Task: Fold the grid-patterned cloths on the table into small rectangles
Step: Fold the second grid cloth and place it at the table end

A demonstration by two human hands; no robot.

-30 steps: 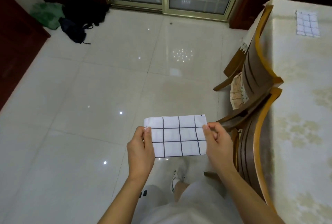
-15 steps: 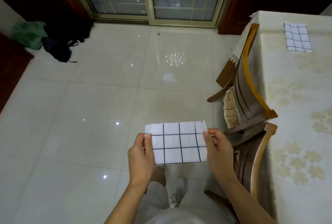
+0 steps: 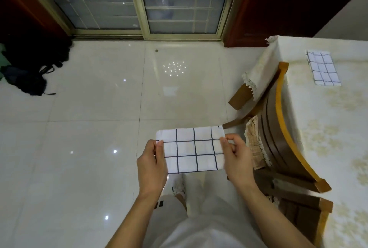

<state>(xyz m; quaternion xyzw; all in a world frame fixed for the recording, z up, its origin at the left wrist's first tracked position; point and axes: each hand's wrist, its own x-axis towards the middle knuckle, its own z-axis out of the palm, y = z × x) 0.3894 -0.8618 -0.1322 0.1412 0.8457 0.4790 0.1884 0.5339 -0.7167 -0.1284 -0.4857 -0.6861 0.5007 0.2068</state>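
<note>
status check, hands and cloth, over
Left hand and right hand pinch folded grid cloth over floor. Second cloth on table. Nothing blocking.

Camera view tilted farther up.

Single head-worn wide view, looking forward and steeply down over the person's own arms. Floor (image 3: 89, 128) is filling the frame close below; glass doors (image 3: 139, 3) at 12 o'clock, bench (image 3: 328, 128) edging in at 3 o'clock.

Cloth's (image 3: 192, 149) side edges behind fingers (image 3: 160, 149)
</note>
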